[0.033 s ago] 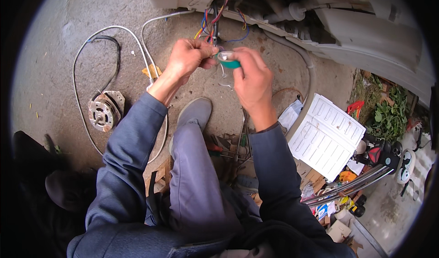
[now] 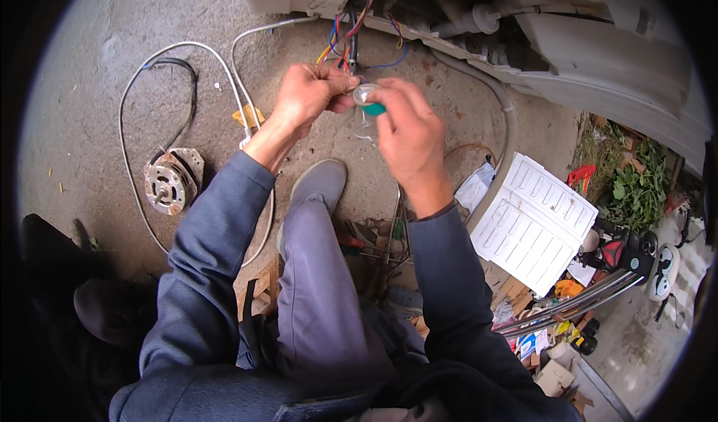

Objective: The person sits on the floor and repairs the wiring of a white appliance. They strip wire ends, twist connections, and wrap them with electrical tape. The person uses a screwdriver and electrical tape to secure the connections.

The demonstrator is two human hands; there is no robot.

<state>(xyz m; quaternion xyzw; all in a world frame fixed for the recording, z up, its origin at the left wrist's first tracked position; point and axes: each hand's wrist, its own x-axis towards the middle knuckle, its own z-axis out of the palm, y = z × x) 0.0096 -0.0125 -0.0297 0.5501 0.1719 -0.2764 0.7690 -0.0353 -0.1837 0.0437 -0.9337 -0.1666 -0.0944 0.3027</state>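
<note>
Above the concrete floor (image 2: 90,85): both hands pinch a small tape roll (image 2: 366,97).
Left hand (image 2: 310,93) and right hand (image 2: 407,134) grip its rim; judged light, stiff, sticky.

Teal-handled tool (image 2: 376,109), navy sleeves (image 2: 217,228) (white cable (image 2: 224,63))

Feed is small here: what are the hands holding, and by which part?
Both hands, left hand and right hand, pinch a small clear roll with a green core, likely tape, between fingers; exact grip points are hidden.
</note>
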